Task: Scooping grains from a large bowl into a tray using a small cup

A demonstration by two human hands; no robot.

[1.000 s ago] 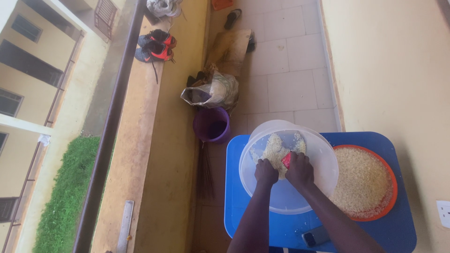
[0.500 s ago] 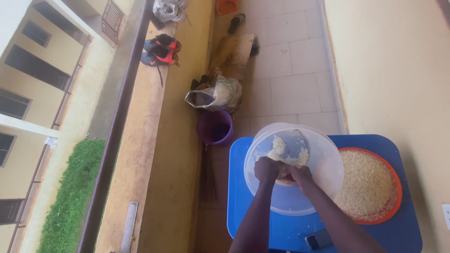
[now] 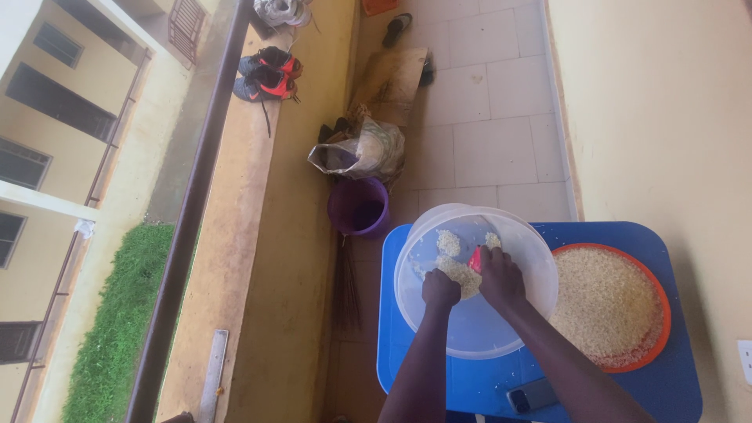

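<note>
On the tiled balcony my blue table [image 3: 407, 345] kept the clear bowl [image 3: 478, 333] beside the orange tray [image 3: 654, 345] of rice — my left hand [image 3: 440, 288] fisted over the rice pile [image 3: 457, 270], my right hand [image 3: 501, 278] closed on a small red piece [image 3: 475, 259] — so grain stayed within reach.

Both hands close together, left [image 3: 441, 287] fisted, right [image 3: 501, 276] curled, forearms extended.

I'm watching through a single head-worn camera, looking steeply down from standing height at the blue table [image 3: 407, 368], tilting toward the balcony railing [image 3: 192, 211]; nearness is hard to judge, and no second view is sharing anything.
</note>
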